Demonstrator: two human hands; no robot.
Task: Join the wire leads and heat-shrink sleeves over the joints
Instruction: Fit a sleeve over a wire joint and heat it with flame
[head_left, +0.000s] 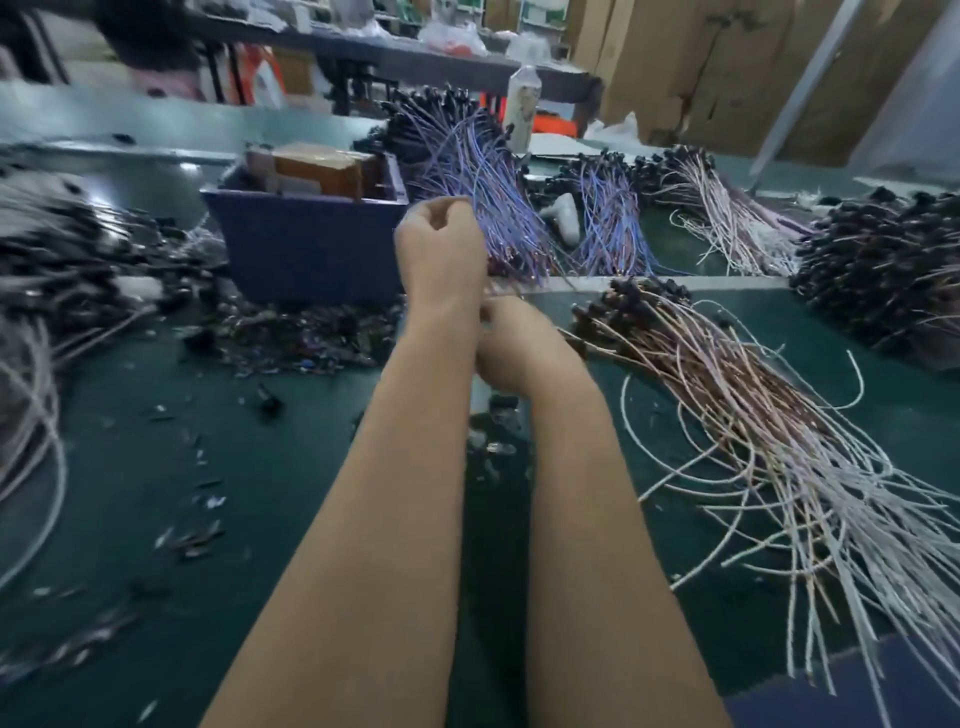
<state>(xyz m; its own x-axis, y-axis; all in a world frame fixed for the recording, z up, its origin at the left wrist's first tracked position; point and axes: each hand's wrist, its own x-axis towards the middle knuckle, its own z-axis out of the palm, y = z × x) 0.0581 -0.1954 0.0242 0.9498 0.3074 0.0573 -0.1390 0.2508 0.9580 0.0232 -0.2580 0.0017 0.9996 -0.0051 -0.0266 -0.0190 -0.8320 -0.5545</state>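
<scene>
My left hand (441, 244) is raised in front of the purple wire bundle (483, 171), its back towards me and its fingers curled as if pinching a purple lead; motion blur hides the lead itself. My right hand (519, 348) sits lower, partly behind my left forearm. Its fingers curl around a thin pale wire lead (501, 292) that runs up towards the left hand. A fan of pink and white leads (753, 431) with black ends lies to the right on the green table (291, 467). Small dark sleeve pieces (301, 338) are heaped left of the hands.
A blue bin (311, 244) holding brown blocks stands behind the sleeve heap. More wire bundles lie at the far right (883, 260), back (613, 218) and left edge (47, 270). A white bottle (522, 104) stands at the back. Loose scraps (192, 535) dot the table.
</scene>
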